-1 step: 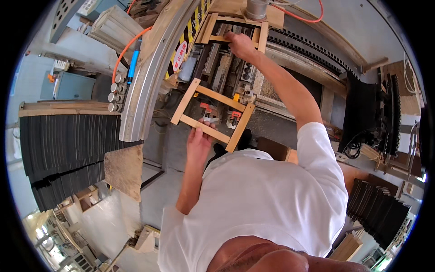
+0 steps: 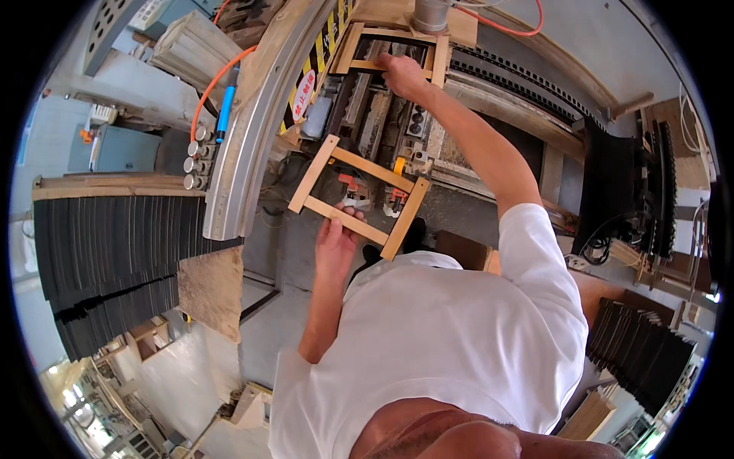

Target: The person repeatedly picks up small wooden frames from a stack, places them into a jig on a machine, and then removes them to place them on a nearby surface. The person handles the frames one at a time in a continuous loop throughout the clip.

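Observation:
My left hand (image 2: 336, 245) is closed round the near rail of a light wooden frame (image 2: 313, 177), fingers behind and thumb in front. This frame is held tilted in the air close to my body; it has two rails between two longer side pieces. Farther off, my right hand (image 2: 405, 75) reaches out to a second wooden frame (image 2: 440, 63) on the machine. Its fingers are closed on the near rail of that frame, with the fingertips partly hidden. A grey metal cylinder (image 2: 430, 15) stands over the far edge of the second frame.
The machine bed (image 2: 375, 122) has metal rails and sawdust. A metal beam (image 2: 245, 138) with a yellow-black striped strip (image 2: 325, 57) runs along the left. An orange hose (image 2: 205, 96) and a stack of black strips (image 2: 115, 237) lie farther left. Black sheeting (image 2: 608, 191) hangs at right.

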The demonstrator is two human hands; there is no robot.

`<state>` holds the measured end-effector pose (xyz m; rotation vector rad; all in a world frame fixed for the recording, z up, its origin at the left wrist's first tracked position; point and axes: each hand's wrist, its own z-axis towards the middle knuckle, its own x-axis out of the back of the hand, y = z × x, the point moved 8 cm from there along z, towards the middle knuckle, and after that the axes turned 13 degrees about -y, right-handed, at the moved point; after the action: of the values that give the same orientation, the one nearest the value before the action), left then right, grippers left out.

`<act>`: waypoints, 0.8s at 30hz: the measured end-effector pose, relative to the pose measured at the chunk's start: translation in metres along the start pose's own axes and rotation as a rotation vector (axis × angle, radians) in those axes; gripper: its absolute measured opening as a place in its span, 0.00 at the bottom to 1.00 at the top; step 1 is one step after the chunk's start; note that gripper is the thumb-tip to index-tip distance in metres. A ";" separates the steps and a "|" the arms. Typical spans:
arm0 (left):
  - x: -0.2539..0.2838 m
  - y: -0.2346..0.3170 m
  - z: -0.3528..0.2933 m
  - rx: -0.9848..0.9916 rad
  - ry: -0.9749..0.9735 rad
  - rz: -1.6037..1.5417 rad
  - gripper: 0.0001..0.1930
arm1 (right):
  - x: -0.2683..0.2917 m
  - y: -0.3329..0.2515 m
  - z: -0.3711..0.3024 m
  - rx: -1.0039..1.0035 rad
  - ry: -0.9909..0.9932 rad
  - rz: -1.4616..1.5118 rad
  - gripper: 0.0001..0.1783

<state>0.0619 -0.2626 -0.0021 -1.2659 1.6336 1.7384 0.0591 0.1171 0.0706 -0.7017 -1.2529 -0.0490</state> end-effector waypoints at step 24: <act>0.153 0.048 -0.105 0.097 0.299 0.233 0.19 | 0.011 0.019 0.008 -0.184 0.144 -0.267 0.29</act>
<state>-0.0186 -0.4124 -0.0917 -1.3887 2.0822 1.6336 0.0638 0.1393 0.0724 -0.6721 -1.2053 -0.4327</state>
